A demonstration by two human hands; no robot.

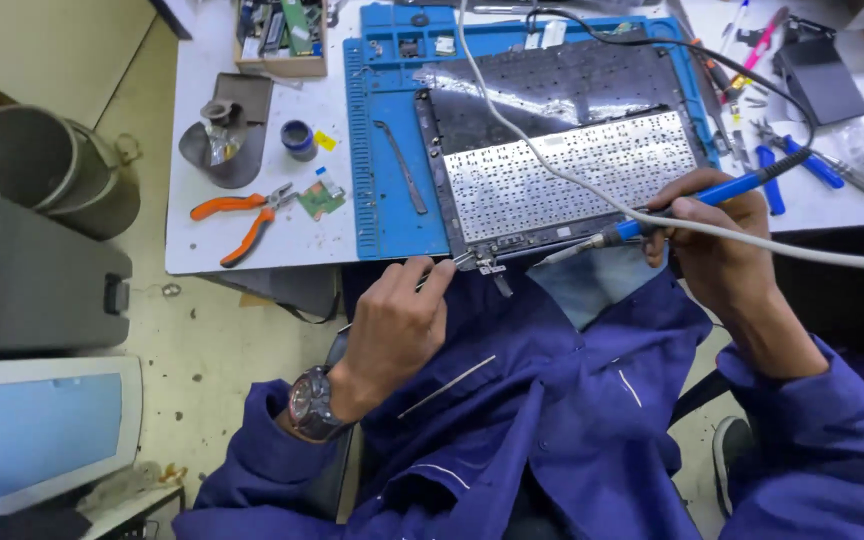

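A laptop keyboard panel lies back side up on a blue work mat, overhanging the table's near edge. My right hand grips a blue-handled soldering iron; its tip points left at the panel's lower edge. My left hand pinches a thin metal tool at a small hinge bracket on that lower edge. I wear a wristwatch on the left wrist and blue sleeves.
Orange-handled pliers and a small green circuit board lie left of the mat. A metal pry bar rests on the mat. Blue-handled tools sit at right. A white cable crosses the panel. Grey bins stand on the floor.
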